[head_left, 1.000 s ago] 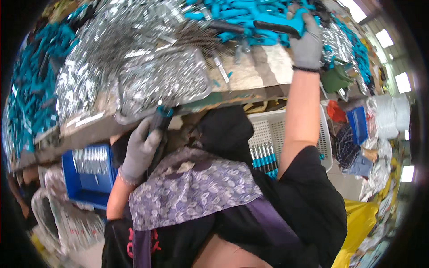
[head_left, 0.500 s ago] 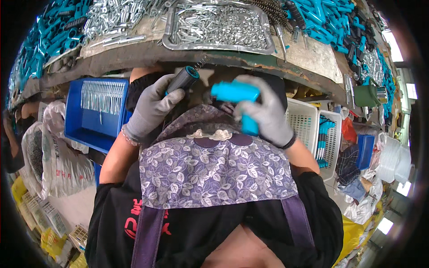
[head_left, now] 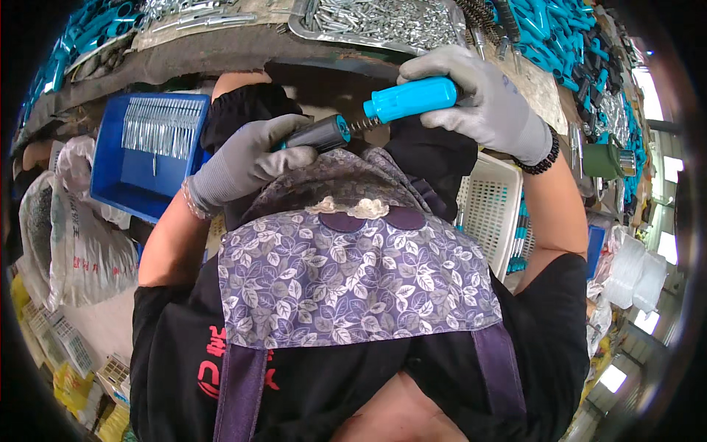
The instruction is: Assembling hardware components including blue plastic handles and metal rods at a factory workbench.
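Gloved in grey, my left hand [head_left: 247, 162] is closed round a black cylindrical handle [head_left: 317, 135] with a teal ring at its end. A dark coil spring [head_left: 361, 125] sticks out of that end. My right hand [head_left: 493, 99], also gloved, grips a teal plastic housing [head_left: 412, 99] with its narrower end toward the left hand. The spring bridges the short gap between the two parts, its far tip at the housing's mouth. Whether it has entered the housing I cannot tell. Both parts are held above my lap, over the patterned apron [head_left: 353, 283].
Ahead, the bench edge [head_left: 221, 55] carries a metal tray [head_left: 383, 29] of small metal parts and piles of teal pieces [head_left: 549, 37]. A blue bin [head_left: 121, 195] with metal rods stands left; a white basket [head_left: 486, 199] stands right. White sacks [head_left: 96, 250] lie far left.
My right hand has moved up and right, turning the teal housing to line up roughly with the spring. My left hand has tilted the black handle flatter, pointing rightward. The view has shifted somewhat.
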Demonstrator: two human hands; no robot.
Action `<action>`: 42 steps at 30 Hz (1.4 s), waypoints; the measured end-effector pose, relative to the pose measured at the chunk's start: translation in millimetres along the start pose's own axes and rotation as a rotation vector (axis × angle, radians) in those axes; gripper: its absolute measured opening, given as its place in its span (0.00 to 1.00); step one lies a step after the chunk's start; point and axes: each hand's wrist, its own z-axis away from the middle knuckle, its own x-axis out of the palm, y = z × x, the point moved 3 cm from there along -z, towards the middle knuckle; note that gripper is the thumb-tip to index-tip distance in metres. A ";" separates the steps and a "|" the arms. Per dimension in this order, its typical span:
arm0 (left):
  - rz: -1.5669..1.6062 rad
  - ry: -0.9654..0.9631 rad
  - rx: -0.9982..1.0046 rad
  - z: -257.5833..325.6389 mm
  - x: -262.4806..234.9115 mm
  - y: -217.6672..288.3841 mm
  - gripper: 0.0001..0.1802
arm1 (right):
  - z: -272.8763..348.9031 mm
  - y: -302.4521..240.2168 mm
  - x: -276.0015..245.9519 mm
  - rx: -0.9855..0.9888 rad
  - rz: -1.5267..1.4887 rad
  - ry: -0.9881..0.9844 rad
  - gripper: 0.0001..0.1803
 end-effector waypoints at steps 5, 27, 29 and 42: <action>0.133 -0.020 0.004 4.5 0.9 -9.2 0.42 | 5.3 7.5 0.4 0.173 -0.149 -0.067 0.25; -0.410 0.152 0.200 -7.0 3.8 19.6 0.32 | -2.5 -10.0 25.1 0.211 -0.134 -0.158 0.23; -0.617 0.262 0.263 -8.5 7.3 26.6 0.31 | 2.3 -0.6 25.3 0.588 -0.555 -0.205 0.23; -0.438 0.325 0.273 -28.3 22.0 52.5 0.19 | 49.0 9.0 40.1 0.252 -0.423 0.554 0.30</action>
